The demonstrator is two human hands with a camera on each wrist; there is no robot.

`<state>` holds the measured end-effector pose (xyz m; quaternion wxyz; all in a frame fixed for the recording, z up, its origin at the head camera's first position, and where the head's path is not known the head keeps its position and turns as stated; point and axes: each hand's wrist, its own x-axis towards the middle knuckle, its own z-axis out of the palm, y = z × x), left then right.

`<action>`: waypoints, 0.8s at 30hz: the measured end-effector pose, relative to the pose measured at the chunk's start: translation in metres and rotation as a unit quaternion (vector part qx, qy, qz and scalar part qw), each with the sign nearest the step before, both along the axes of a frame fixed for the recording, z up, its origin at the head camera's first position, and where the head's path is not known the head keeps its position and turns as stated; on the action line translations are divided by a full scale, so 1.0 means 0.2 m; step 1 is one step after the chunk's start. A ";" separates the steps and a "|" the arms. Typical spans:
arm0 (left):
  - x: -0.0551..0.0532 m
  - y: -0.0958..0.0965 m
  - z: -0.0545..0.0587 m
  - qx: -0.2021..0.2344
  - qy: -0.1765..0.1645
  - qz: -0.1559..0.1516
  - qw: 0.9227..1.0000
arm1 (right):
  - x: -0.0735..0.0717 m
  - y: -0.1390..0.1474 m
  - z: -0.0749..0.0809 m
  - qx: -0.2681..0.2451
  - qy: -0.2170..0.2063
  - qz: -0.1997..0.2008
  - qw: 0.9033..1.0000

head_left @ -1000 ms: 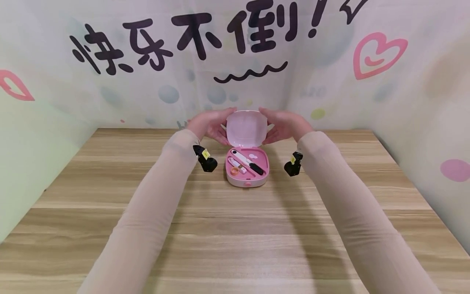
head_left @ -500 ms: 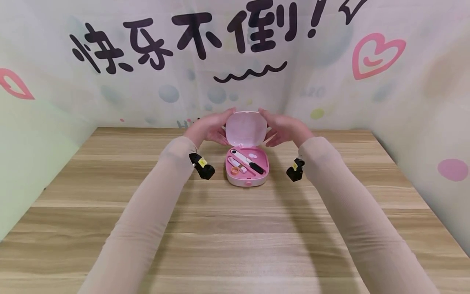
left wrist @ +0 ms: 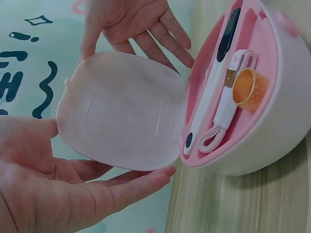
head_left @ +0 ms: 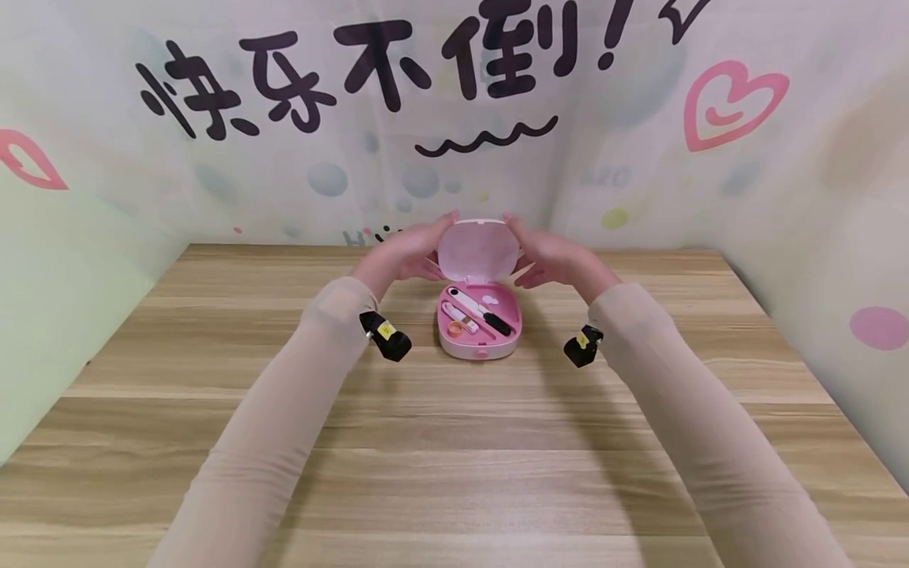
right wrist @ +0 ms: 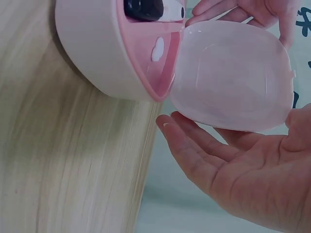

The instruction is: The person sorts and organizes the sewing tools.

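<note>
A small box (head_left: pixel 465 350), white outside and pink inside, stands on the table with its lid (head_left: pixel 478 251) raised and tilted a little forward. My left hand (head_left: pixel 412 249) holds the lid's left side, thumb at the top edge and fingers along the side and behind. On the opposite side, my right hand (head_left: pixel 557 256) holds it the same way. Inside the box lie a slim white stick with a black end (left wrist: pixel 209 92), a folded white cable (left wrist: pixel 226 109), an orange dimpled ring (left wrist: pixel 249 89) and a small white piece (right wrist: pixel 158 49).
The wooden table (head_left: pixel 454 473) runs back to a printed cloth backdrop (head_left: pixel 284 173), close behind the box. Black wrist cameras sit on both forearms, to either side of the box.
The lid's top edge has tipped slightly forward and down, with both hands still on it. Both wrists have lowered and spread outward; the box base and its contents stay put.
</note>
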<state>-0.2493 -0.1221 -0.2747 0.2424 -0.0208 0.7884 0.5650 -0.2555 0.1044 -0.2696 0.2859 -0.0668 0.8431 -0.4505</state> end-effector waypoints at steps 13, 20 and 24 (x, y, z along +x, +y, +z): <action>0.08 -0.01 -0.03 0.014 0.052 -0.015 0.998 | 0.07 0.04 -0.05 -0.028 0.039 0.032 0.998; 0.10 -0.05 -0.05 0.020 0.071 -0.062 0.995 | 0.09 0.06 -0.09 -0.037 0.074 0.046 0.996; 0.11 -0.08 -0.06 0.003 0.083 -0.093 0.992 | 0.10 0.08 -0.12 -0.038 0.079 0.044 0.995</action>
